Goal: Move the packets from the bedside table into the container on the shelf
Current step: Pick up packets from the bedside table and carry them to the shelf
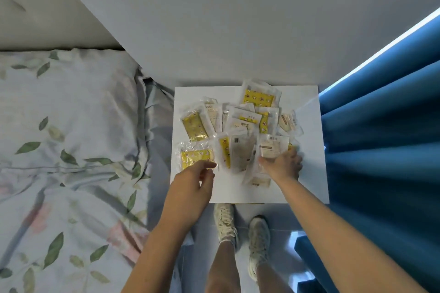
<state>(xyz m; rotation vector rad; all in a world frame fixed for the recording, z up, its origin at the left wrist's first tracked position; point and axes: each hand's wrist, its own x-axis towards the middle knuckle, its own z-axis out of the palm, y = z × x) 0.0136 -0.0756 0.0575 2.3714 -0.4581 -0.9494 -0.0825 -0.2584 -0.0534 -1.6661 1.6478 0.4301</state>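
Several clear plastic packets (240, 123), some with yellow patterned contents and some with white labels, lie spread over the white bedside table (307, 173). My left hand (190, 188) hovers over the near left corner, fingers loosely curled and apart, its tips right at a yellow packet (194, 156). My right hand (283, 164) is on the near right part of the pile, its fingers closed around a white-labelled packet (271, 147). The container and the shelf are out of view.
A bed with leaf-print bedding (71, 150) runs along the table's left side. Blue curtains (381, 138) hang against its right side. A pale wall (238, 31) stands behind. My feet in pale shoes (242, 233) stand on the tiled floor.
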